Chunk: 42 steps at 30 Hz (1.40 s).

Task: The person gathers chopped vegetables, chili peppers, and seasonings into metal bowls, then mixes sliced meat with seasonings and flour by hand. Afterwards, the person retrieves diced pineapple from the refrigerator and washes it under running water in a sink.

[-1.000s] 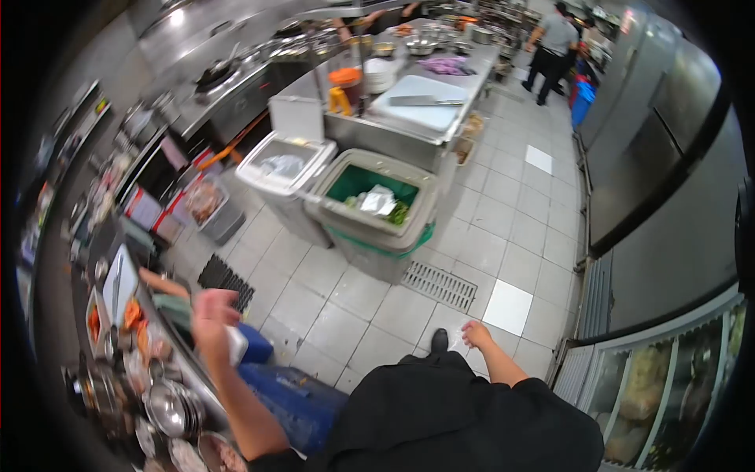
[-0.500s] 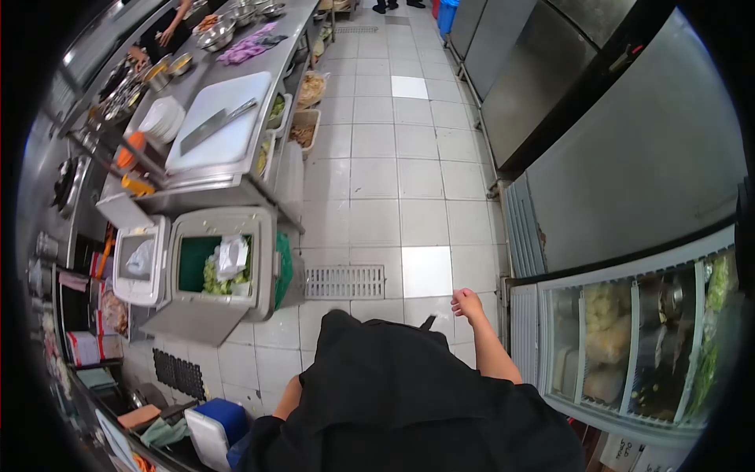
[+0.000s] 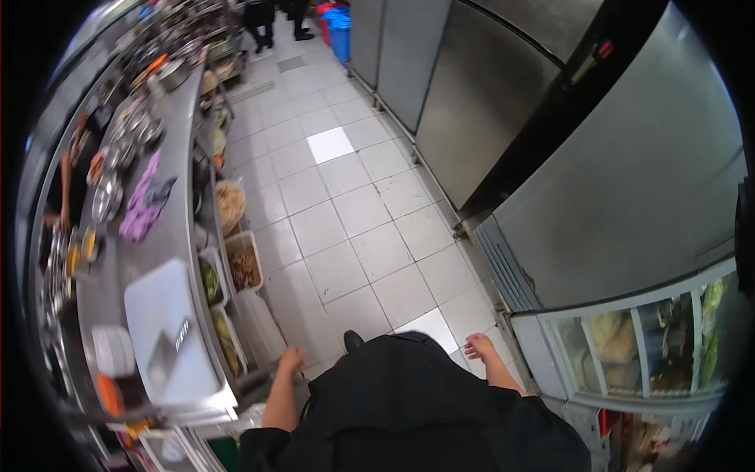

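Note:
My left hand (image 3: 292, 361) hangs low beside the counter's near side, loosely curled with the thumb apart and nothing visible in it. On the other side of my body, my right hand (image 3: 478, 346) is open, its fingers bent and apart, holding nothing. It is over the floor near the fridge. A cleaver (image 3: 163, 358) lies on a white cutting board (image 3: 169, 295) on the steel counter (image 3: 178, 169). White containers (image 3: 112, 351) are stacked beside the board.
Tiled floor (image 3: 351, 265) runs between the counter and steel refrigerators (image 3: 495, 102). Tubs of food (image 3: 244, 263) sit below the counter. A purple cloth (image 3: 140, 208) and metal bowls (image 3: 108, 197) lie farther along. Other people's legs (image 3: 258, 23) and a blue bin (image 3: 339, 35) are at the far end.
I have moved forward along the aisle and the view has turned. The cutting board is nearer, and the bins have dropped mostly out of view. My left hand has come into view.

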Tool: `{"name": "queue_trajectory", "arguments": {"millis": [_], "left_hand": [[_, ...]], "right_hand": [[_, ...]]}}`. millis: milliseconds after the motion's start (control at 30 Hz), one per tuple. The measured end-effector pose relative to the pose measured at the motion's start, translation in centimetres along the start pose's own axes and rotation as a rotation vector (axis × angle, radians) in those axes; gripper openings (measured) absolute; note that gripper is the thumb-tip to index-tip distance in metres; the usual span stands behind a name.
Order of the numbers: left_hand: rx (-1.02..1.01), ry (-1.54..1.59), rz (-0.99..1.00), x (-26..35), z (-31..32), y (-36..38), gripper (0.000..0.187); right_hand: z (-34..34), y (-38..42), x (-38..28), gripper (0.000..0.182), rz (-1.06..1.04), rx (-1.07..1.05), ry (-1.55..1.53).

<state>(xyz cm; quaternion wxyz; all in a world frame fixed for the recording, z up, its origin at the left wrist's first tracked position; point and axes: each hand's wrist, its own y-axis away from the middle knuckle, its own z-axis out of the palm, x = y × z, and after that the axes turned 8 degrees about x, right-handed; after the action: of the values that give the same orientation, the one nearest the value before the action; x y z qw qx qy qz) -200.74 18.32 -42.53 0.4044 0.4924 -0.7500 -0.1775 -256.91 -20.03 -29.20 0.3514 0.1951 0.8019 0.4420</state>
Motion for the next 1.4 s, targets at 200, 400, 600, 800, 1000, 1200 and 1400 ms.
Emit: {"name": "queue_trajectory", "arguments": {"millis": [200,400,600,800,1000,1200,1400], "left_hand": [[0.439,0.03,0.573,41.0,-27.0,-18.3,0.035],[0.129,0.397,0.895,77.4,-31.6,-19.1,0.031],[-0.001,0.266,1.073,99.7,-30.8,-24.1,0.032],[0.077,0.372,1.306,121.6,-32.4,-32.5,0.048],[-0.001,0.573,1.474,137.7,-33.7,-37.9,0.073],[-0.309,0.443,1.603,141.8,-35.3,-42.5,0.048],[-0.618,0.374,1.659,138.1,-39.2,-45.3,0.038]], "right_hand": [[3.2,-3.0,-7.2,0.021,0.07,0.271,-0.401],[7.2,-15.3,-14.5,0.023,0.33,0.001,0.135],[3.0,-23.8,-38.9,0.018,0.062,0.169,-0.488],[-4.0,-21.3,-60.7,0.023,-0.301,0.481,-0.657],[0.4,-19.4,-70.0,0.02,-0.247,0.675,-1.013],[10.4,-20.7,-83.2,0.021,-0.144,0.8,-1.323],[14.3,-22.2,-93.3,0.022,-0.071,0.818,-1.345]]}}
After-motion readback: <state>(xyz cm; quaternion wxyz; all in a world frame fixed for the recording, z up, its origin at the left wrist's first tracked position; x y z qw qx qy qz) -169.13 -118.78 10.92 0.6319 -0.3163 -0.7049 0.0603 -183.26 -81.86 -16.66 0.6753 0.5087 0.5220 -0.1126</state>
